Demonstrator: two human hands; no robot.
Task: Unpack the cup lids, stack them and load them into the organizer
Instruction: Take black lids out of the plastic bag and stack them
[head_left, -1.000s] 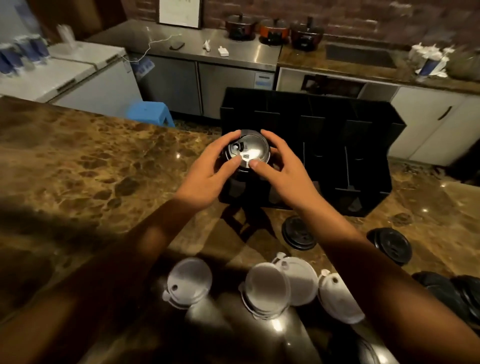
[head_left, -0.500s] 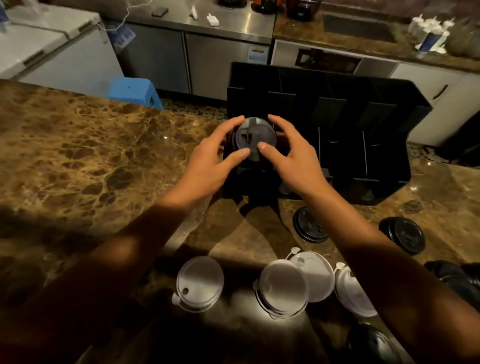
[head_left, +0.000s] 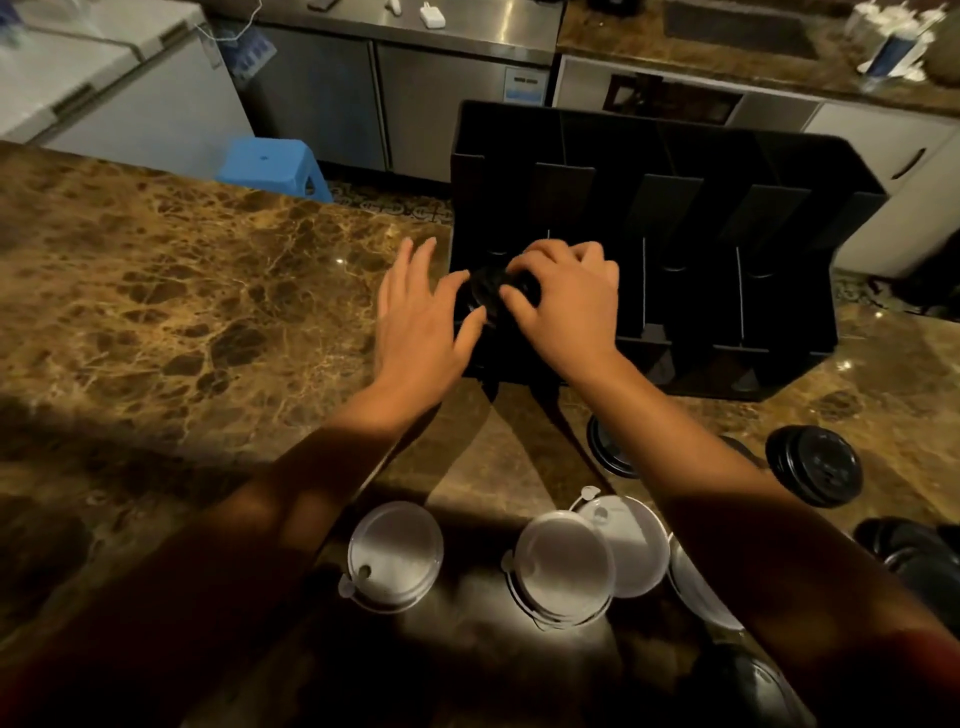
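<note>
Right hand (head_left: 563, 306) curls around a stack of round ribbed black plastic lids (head_left: 485, 293) inside the matte black slotted organizer (head_left: 675, 208); left hand (head_left: 421, 317) spread flat, thumb touching them.

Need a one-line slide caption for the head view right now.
Both hands, left hand and right hand, seat a black lid stack in the organizer's leftmost slot.

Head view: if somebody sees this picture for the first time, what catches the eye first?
First, the two hands at the centre: the right hand presses a stack of black lids into the leftmost slot of the black organizer, while the left hand hovers open beside it. Next, the bright white lids lying near the counter's front edge.
</note>
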